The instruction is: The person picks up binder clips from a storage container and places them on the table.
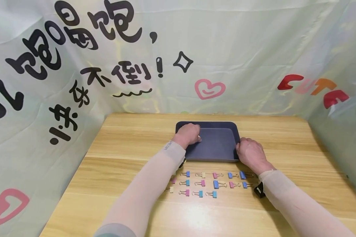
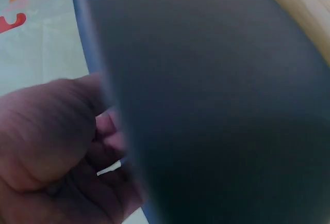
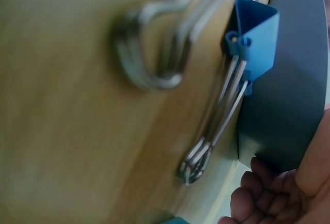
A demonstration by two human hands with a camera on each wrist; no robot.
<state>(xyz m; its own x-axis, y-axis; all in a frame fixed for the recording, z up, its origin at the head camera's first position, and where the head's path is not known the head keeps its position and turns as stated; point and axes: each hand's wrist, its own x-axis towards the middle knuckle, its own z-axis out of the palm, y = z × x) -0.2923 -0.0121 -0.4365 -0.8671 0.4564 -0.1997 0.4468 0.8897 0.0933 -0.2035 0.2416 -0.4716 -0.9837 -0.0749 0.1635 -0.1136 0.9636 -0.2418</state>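
A dark blue-grey tray (image 1: 215, 144) lies flat on the wooden table. My left hand (image 1: 188, 134) reaches over its left wall, fingers bent inside. In the left wrist view the tray wall (image 2: 206, 79) hides the fingertips, so whether they pinch anything cannot be told. On the right side, my right hand (image 1: 251, 153) grips the tray's edge; its curled fingers (image 3: 263, 193) show against the outer wall. Nearer me, binder clips lie in rows, among them a pink clip (image 1: 201, 183), a cream clip (image 1: 201, 175) and a blue clip (image 3: 260, 41).
The wooden table (image 1: 121, 164) is enclosed by printed fabric walls (image 1: 249, 65) at the back and both sides. Part of the clip rows lies beneath the left forearm (image 1: 142, 194). The right forearm (image 1: 296, 200) crosses the table's right side.
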